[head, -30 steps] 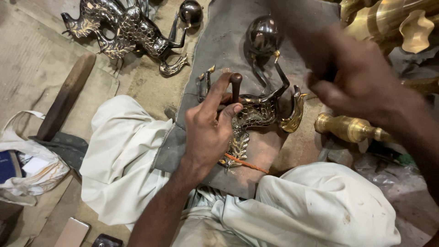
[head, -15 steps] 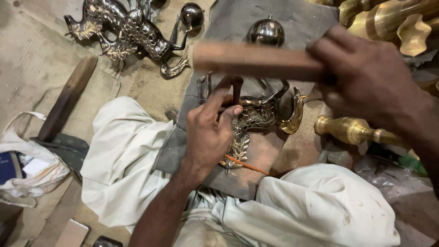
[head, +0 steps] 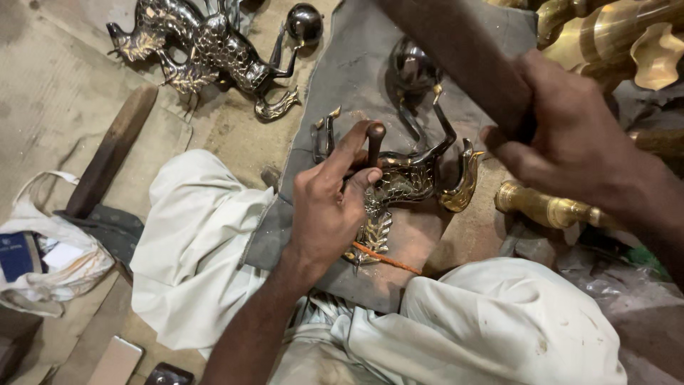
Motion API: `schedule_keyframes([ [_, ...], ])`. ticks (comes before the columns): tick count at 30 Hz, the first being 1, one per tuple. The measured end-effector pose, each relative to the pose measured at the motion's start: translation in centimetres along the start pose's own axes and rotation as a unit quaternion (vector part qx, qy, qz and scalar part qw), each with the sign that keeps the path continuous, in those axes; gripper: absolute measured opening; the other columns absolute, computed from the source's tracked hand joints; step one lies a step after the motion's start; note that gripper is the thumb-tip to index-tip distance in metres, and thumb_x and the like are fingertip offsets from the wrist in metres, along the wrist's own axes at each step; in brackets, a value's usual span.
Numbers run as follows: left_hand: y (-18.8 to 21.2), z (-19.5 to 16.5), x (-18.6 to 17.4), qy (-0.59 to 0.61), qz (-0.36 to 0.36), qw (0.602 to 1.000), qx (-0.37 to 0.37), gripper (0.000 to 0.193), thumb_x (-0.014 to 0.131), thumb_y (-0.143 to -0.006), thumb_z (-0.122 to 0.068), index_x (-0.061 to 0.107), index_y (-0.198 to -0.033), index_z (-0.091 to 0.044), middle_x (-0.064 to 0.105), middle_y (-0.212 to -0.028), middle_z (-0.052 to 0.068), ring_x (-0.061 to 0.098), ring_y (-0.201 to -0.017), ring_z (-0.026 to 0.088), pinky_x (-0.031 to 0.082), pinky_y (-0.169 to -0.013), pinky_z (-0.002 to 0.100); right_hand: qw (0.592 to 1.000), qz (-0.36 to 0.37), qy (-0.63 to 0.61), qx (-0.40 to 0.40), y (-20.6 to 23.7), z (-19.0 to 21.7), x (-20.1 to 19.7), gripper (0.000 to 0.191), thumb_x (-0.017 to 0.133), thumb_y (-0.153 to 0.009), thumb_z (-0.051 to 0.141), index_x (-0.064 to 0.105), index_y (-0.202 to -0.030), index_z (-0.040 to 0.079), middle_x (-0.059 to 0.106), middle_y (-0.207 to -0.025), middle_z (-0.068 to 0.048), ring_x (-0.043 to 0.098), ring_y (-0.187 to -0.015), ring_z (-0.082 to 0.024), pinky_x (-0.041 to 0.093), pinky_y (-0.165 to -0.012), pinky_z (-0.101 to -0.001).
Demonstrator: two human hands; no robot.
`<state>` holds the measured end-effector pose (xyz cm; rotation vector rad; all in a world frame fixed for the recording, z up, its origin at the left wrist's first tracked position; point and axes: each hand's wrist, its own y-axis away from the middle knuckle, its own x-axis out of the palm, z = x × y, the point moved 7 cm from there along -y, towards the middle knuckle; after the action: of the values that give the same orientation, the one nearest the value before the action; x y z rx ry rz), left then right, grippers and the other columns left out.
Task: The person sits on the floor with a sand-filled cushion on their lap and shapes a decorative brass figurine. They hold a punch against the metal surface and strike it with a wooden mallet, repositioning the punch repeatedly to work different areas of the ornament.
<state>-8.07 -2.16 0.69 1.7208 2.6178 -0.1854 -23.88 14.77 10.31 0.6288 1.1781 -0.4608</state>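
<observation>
My left hand (head: 329, 207) pinches a short dark metal punch (head: 375, 141) upright against a brass dragon figure (head: 417, 178) that lies on a grey cloth pad (head: 349, 64) between my knees. My right hand (head: 570, 142) grips a brown wooden mallet handle (head: 463, 57), raised above the figure and slanting up toward the top of the view. A thin orange cord (head: 388, 260) lies across the figure's near end. The mallet's head is out of frame.
A second, darker dragon figure (head: 206, 46) lies on the floor at upper left with a dark ball (head: 305, 21). Brass pieces (head: 613, 36) crowd the upper right, a brass rod (head: 545, 208) lies beside my right knee. A wooden stick (head: 107, 153) and a white bag (head: 50, 260) lie left.
The mallet handle has swung from lying level across the figure to slanting upward. My right hand has shifted slightly right. My left hand and the punch have stayed put.
</observation>
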Motion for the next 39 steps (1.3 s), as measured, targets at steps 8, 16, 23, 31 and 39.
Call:
schedule_keyframes([
  [8,0.5,1.6,0.7,0.023,0.032,0.999,-0.024,0.047,0.062,-0.093,0.009,0.062,-0.137,-0.01,0.08,-0.107,0.013,0.082,-0.096,0.018,0.066,-0.082,0.033,0.993,0.03,0.106,-0.037,1.0,0.6,0.5,0.055,0.079,-0.078,0.018,0.059,-0.128,0.008,0.067,-0.102,-0.012,0.07,-0.076,-0.032,0.055,-0.063,-0.046],
  [16,-1.5,2.5,1.7,0.021,0.104,0.993,-0.055,0.063,0.061,-0.09,0.007,0.052,-0.149,-0.012,0.082,-0.105,0.009,0.082,-0.093,0.015,0.067,-0.084,0.031,0.998,0.06,0.017,0.008,-0.1,-1.9,0.7,0.058,0.085,-0.08,0.032,0.057,-0.125,0.009,0.072,-0.085,-0.014,0.072,-0.067,-0.026,0.059,-0.06,-0.0426],
  [23,-1.8,1.5,2.4,0.017,0.094,0.991,-0.091,0.056,0.07,-0.094,0.003,0.053,-0.146,-0.009,0.082,-0.103,0.011,0.08,-0.097,0.014,0.066,-0.086,0.029,0.993,0.105,0.051,0.023,-2.2,-2.6,-0.2,0.058,0.085,-0.082,0.031,0.055,-0.127,0.01,0.073,-0.081,-0.017,0.074,-0.069,-0.029,0.059,-0.062,-0.0433],
  [31,-2.4,1.3,2.9,0.068,0.117,0.987,-0.087,0.053,0.072,-0.094,0.002,0.056,-0.144,-0.001,0.081,-0.103,0.012,0.077,-0.098,0.014,0.063,-0.09,0.029,0.981,0.154,0.113,0.028,-0.7,-5.3,1.8,0.058,0.082,-0.084,0.03,0.057,-0.135,0.017,0.076,-0.088,-0.013,0.076,-0.073,-0.028,0.06,-0.07,-0.0416],
  [39,-3.1,1.0,3.7,0.072,0.159,0.979,-0.101,0.056,0.072,-0.093,0.001,0.053,-0.146,-0.002,0.08,-0.099,0.012,0.075,-0.096,0.011,0.061,-0.088,0.027,0.991,-0.013,-0.12,0.06,-0.5,-8.1,0.2,0.071,0.087,-0.083,0.033,0.051,-0.136,0.001,0.07,-0.103,-0.02,0.075,-0.074,-0.031,0.06,-0.059,-0.0414],
])
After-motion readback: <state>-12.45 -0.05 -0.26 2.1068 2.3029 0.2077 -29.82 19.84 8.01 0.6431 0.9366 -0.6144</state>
